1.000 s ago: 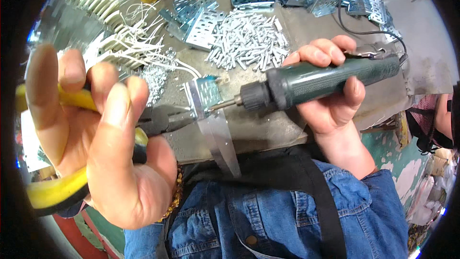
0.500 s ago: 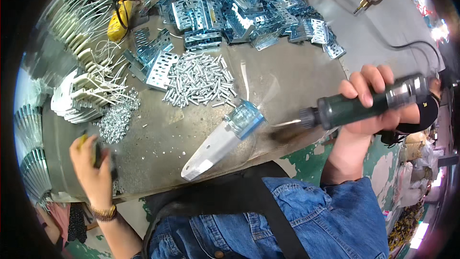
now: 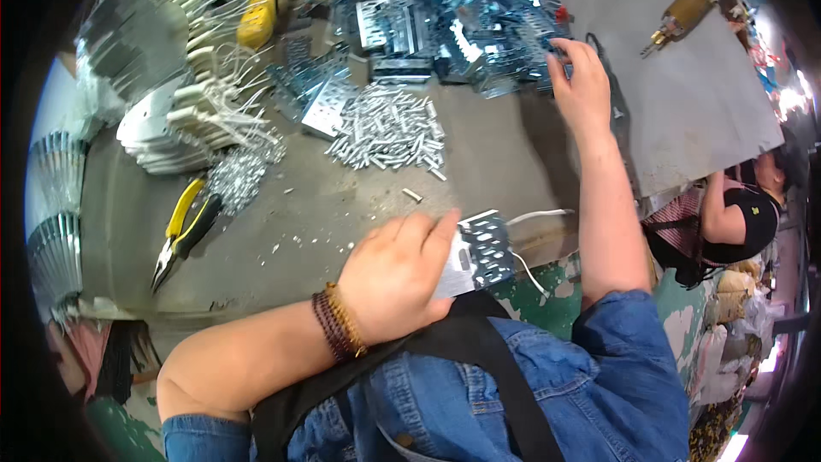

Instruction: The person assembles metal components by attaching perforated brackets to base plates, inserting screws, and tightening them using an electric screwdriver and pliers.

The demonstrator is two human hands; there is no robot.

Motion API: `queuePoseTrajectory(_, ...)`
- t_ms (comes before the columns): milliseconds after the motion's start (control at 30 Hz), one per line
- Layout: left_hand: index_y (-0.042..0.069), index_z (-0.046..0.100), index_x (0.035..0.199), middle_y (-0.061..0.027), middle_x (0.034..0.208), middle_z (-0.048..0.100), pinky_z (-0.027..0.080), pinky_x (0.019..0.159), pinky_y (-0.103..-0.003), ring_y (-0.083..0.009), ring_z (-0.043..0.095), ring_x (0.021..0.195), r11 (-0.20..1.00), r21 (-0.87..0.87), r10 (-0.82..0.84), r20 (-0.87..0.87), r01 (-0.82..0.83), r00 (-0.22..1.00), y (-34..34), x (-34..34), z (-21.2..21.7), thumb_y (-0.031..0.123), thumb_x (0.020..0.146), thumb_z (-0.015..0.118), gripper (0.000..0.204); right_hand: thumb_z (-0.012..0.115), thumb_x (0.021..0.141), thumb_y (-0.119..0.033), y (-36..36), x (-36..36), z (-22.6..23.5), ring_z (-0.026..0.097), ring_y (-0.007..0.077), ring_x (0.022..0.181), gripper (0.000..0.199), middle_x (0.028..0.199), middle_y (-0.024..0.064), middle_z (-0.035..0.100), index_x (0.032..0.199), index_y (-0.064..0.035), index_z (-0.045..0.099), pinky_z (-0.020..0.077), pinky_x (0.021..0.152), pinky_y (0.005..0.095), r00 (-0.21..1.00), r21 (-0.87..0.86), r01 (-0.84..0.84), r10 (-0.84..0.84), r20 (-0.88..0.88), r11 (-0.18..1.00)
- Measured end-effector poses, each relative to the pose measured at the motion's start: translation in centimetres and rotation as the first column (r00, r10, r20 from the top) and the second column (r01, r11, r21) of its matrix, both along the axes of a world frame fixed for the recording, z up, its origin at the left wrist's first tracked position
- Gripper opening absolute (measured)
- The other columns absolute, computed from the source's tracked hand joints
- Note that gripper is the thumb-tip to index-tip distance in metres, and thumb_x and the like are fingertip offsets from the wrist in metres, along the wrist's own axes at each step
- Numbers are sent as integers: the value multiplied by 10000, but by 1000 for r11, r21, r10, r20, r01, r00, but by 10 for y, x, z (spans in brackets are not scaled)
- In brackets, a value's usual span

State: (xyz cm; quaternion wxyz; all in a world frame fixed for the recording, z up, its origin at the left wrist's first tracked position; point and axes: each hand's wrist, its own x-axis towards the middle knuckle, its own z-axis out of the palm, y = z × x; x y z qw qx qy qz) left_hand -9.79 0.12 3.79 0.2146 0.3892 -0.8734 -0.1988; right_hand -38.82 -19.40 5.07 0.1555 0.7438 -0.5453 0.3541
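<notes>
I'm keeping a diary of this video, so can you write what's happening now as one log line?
left hand: holds plate at bench edge | right hand: reaches bracket pile | pliers: lying on bench

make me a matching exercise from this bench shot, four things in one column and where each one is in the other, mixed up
Things:
1. pliers
2. perforated plate
3. pile of metal pins
4. right hand

Places:
A. under the fingers of the left hand at the near bench edge
B. lying alone at the left of the bench
C. reaching into the heap of brackets at the far side
D. mid-bench, in front of the heap

Pairs: 1-B, 2-A, 3-D, 4-C
</notes>
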Motion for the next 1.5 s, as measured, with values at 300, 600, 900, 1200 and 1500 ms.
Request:
queuePoseTrajectory(300, 1, 444, 1244, -129, 1171, 548, 460, 880, -323, -218, 573, 1003, 755, 624, 556, -772, 200, 307, 40, 128, 27, 247, 740, 759, 643, 572, 865, -183, -80, -60, -31, 563, 209, 772, 212, 839, 135, 599, 935, 15, 598, 443, 721, 317, 996, 280, -29, 53, -76, 959)
queuePoseTrajectory(600, 57, 373, 1355, -169, 1264, 493, 431, 839, -456, -294, 453, 1116, 902, 430, 359, -782, -24, -509, 123, 304, 16, 543, 908, 424, 662, 552, 938, -219, -19, -59, -27, 406, 27, 750, 249, 966, -19, 559, 1051, -2, 599, 318, 633, 196, 770, 120, -250, 123, 626, 961)
queuePoseTrajectory(900, 51, 538, 1210, -176, 1176, 573, 410, 925, -417, -337, 538, 1062, 96, -525, 995, 70, -846, 70, 84, 477, -36, 477, 775, 673, 624, 506, 922, -65, 124, 80, -61, 467, 114, 836, 63, 1072, 75, 482, 951, -10, 509, 427, 708, 254, 339, -9, -691, 335, 879, 723)
queuePoseTrajectory(1200, 120, 604, 1161, -148, 1125, 620, 427, 918, -405, -325, 544, 1073, -96, -399, 973, 153, -912, -170, 62, 526, -37, 534, 711, 698, 619, 591, 909, -178, 136, 108, -60, 452, 74, 639, 196, 899, 39, 491, 882, -30, 465, 380, 476, 205, 25, -39, -825, 106, 994, 564)
queuePoseTrajectory(1500, 167, 640, 1106, -116, 1177, 558, 393, 943, -433, -307, 485, 1130, -127, -744, 973, 35, -656, -228, 46, 513, -41, 436, 682, 750, 514, 518, 943, -183, 150, 101, -56, 577, 133, 760, 375, 1110, 136, 583, 1259, -9, 416, 412, 461, 214, -90, -114, -890, 75, 993, 442)
